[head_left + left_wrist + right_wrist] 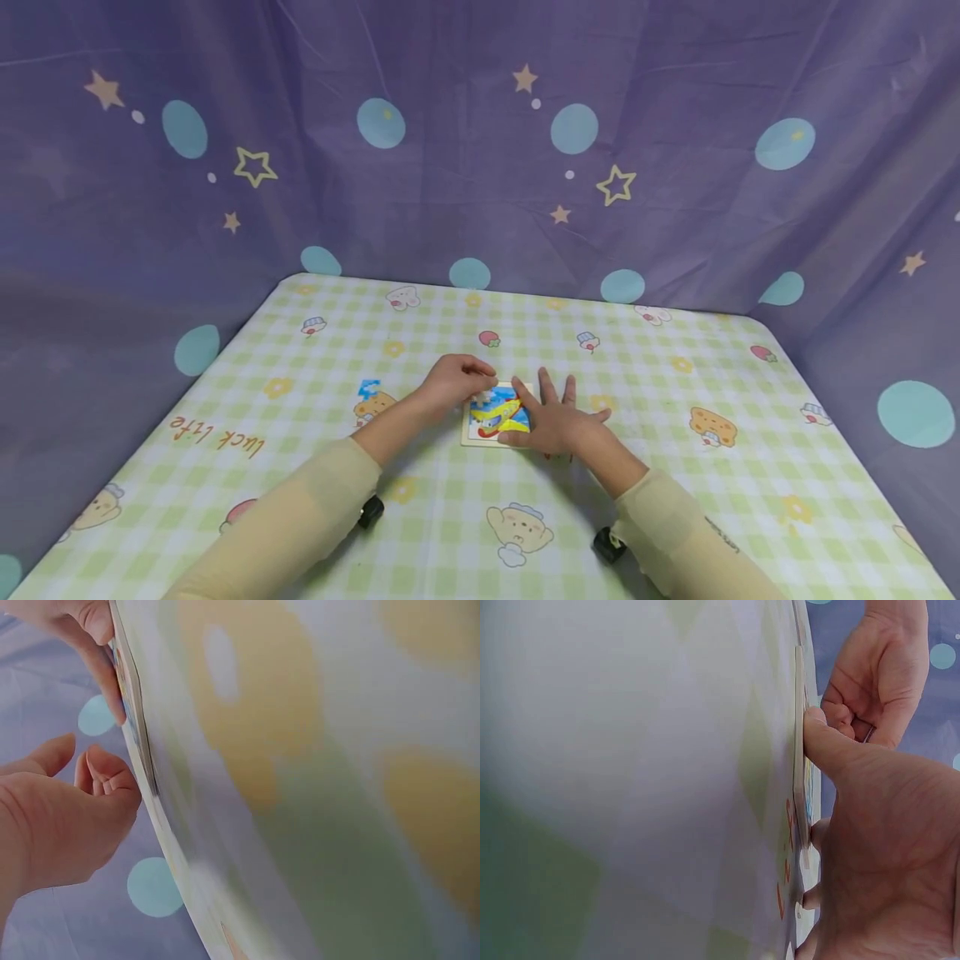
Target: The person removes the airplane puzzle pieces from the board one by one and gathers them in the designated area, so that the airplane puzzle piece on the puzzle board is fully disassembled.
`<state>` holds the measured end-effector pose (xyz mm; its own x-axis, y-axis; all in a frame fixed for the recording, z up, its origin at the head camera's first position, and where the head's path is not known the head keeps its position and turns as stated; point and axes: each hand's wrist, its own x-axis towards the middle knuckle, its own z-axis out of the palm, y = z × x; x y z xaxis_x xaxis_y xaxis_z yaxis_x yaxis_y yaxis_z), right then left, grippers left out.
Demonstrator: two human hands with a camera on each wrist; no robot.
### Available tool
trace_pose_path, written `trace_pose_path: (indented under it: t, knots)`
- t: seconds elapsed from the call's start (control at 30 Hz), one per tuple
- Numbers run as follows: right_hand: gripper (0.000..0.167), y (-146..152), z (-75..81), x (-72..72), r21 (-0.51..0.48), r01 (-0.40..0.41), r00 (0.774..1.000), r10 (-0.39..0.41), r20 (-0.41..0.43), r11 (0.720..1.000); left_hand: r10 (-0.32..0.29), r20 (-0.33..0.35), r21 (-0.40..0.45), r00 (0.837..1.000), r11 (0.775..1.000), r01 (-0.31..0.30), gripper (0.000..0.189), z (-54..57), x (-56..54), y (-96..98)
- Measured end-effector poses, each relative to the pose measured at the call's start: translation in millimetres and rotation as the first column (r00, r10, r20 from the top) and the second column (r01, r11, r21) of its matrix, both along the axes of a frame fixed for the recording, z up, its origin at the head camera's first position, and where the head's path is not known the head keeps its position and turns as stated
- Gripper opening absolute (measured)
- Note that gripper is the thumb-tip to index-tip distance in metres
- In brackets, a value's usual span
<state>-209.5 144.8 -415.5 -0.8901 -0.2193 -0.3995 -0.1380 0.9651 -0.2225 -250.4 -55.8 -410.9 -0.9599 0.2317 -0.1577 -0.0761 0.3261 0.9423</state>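
A square jigsaw puzzle point(491, 423) in a pale wooden tray point(474, 443) lies on the table, showing a yellow aeroplane on blue sky. My left hand point(456, 382) is over its upper left part with thumb and fingers curled together. In the right wrist view, a thin edge of a puzzle piece point(869, 734) shows between that hand's thumb and finger; the rest is hidden. My right hand point(558, 423) spreads its fingers at the puzzle's right side, its thumb and index finger resting on it. A loose blue puzzle piece point(369, 388) lies to the left.
A green-checked cloth point(637, 500) with cartoon prints covers the table. A purple curtain point(480, 167) with stars and blue ovals hangs behind and at both sides. Small black devices point(371, 512) are at both wrists.
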Motion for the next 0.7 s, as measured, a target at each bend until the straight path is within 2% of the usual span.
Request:
trace_pose_path:
  t: [0.17,0.4,0.7]
  knots:
    - [0.097,0,0.3,0.5,0.003,-0.003,1.000,0.003,-0.003,1.000,-0.004,-0.014,-0.050,1.000,0.999,0.004,0.016,-1.0,0.4,4.2]
    - [0.097,0,0.4,0.6,0.006,-0.008,1.000,0.008,-0.003,1.000,0.035,-0.016,-0.094,0.999,0.995,-0.036,0.013,-7.4,-2.7,0.3]
    - [0.097,0,0.5,0.6,-0.003,0.000,1.000,0.000,-0.004,1.000,0.022,-0.046,-0.181,0.999,0.983,-0.030,0.010,-8.4,-2.5,1.2]
